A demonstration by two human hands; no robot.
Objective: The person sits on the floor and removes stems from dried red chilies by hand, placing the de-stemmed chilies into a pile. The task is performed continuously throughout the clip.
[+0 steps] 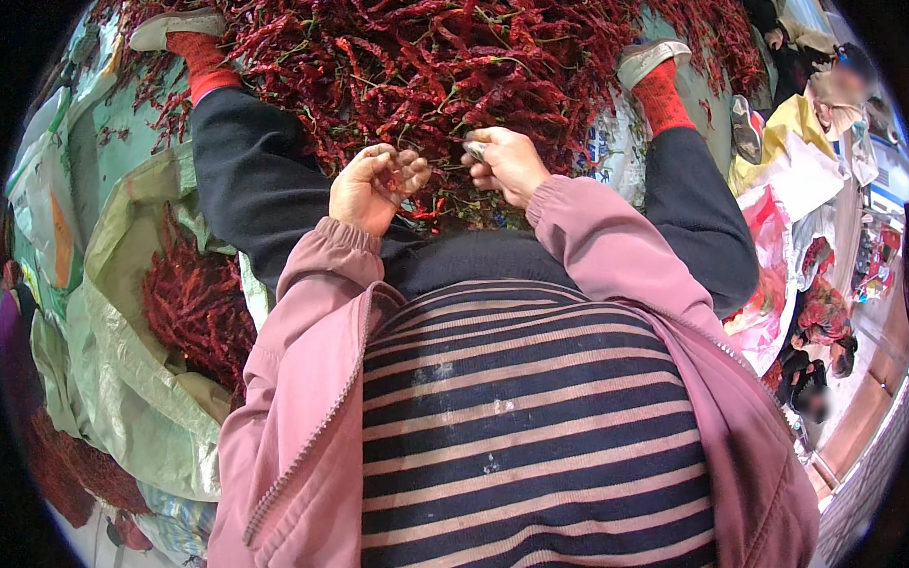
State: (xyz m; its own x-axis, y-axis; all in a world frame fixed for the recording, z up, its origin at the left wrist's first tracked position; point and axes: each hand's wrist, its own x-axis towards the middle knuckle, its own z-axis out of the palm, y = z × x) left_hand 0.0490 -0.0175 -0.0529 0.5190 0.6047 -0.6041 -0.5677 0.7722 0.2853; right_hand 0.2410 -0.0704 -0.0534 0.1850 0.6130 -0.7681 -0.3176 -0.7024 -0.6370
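My left hand (377, 186) is above the near edge of a heap of dried red chili peppers (446, 51), its fingers curled. Red bits show between the thumb and fingers, but I cannot tell whether they are gripped or lie behind. Facing it, a short gap away, my right hand (507, 166) has its fingers folded in. A small greyish object (477, 149) shows at its thumb and forefinger, too small to name. Loose stems and pepper fragments (452, 205) lie below the hands, between my thighs.
On the left, a pale green woven sack (117, 311) gapes around more dried chilies (196, 308). My legs spread around the heap, with red socks (662, 100) and light-soled shoes. A printed plastic sack (621, 154) lies by my right leg. Other people (827, 312) and bags are at right.
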